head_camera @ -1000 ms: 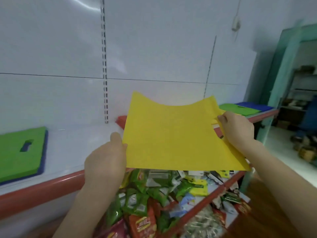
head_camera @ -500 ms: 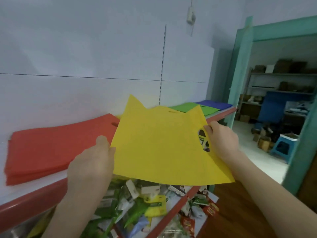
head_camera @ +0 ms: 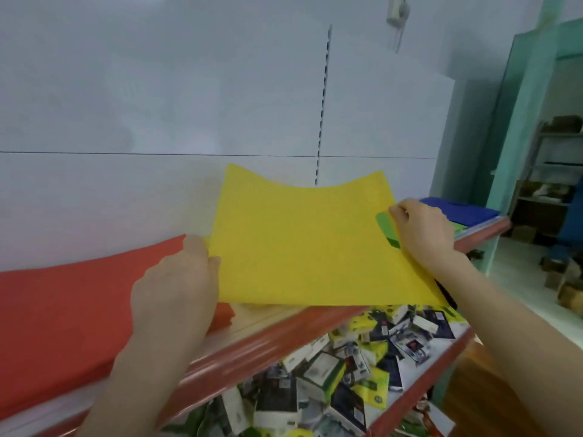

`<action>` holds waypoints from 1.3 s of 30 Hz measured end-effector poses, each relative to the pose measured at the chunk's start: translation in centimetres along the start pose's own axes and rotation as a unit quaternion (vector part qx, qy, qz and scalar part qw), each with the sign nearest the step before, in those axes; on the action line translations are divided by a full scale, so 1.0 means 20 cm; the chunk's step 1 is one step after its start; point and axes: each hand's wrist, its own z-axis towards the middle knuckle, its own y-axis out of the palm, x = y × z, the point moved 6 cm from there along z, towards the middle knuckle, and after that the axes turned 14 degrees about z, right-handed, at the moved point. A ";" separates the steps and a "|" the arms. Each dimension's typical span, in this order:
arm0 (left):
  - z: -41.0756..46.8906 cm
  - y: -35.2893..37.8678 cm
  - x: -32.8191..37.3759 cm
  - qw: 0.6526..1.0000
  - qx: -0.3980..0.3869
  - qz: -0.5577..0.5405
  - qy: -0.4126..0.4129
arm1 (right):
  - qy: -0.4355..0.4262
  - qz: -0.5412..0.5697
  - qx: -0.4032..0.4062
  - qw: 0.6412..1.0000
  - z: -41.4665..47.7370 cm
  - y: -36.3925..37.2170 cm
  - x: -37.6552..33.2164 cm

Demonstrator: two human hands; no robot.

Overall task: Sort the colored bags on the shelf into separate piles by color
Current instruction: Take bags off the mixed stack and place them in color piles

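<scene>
At the far left one pile of red bags point(head_camera: 63, 316) lies flat on the upper shelf point(head_camera: 284, 339). The cloth looks matte and soft, and the left end of the pile is cut off by the frame. How many bags are in it I cannot count.

The left hand point(head_camera: 176, 294) grips the left edge of one yellow bag point(head_camera: 299, 244). The thumb lies on top, and the other fingers are hidden under the sheet. This bag is flat, thin and roughly square, with a far edge that sags in a curve between its two corners. It is held just above the shelf, between the red pile and the piles at the right.

The right hand point(head_camera: 422, 228) pinches the right edge of the bag with curled fingers, beside the oval handle hole. Through this hole a bit of green bag point(head_camera: 386, 227) shows; the rest of the green is mostly hidden. Farther right is one pile of blue bags point(head_camera: 457, 209), partly covered by the hand.

The shelf has a glossy red front rim, blurred here. On the lower shelf lie many small packets point(head_camera: 347, 373) in green, yellow, white and black, too many and too blurred to count. Behind stands a white wall panel with one slotted upright point(head_camera: 321, 121). At the far right is a teal door frame point(head_camera: 520, 121).
</scene>
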 end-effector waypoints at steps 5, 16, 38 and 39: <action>0.11 0.08 0.12 0.993 -0.047 0.097 -0.045 | -0.046 0.048 -0.036 0.997 0.30 0.21 0.01; 0.07 0.29 0.26 0.944 -0.137 0.262 -0.150 | -0.150 0.078 -0.192 0.967 0.51 0.74 0.05; 0.04 0.31 0.37 0.914 -0.197 0.328 -0.135 | -0.166 -0.018 -0.281 0.945 0.49 0.93 0.12; 0.04 0.30 0.38 0.920 -0.177 0.319 -0.144 | -0.162 -0.012 -0.271 0.949 0.51 0.91 0.12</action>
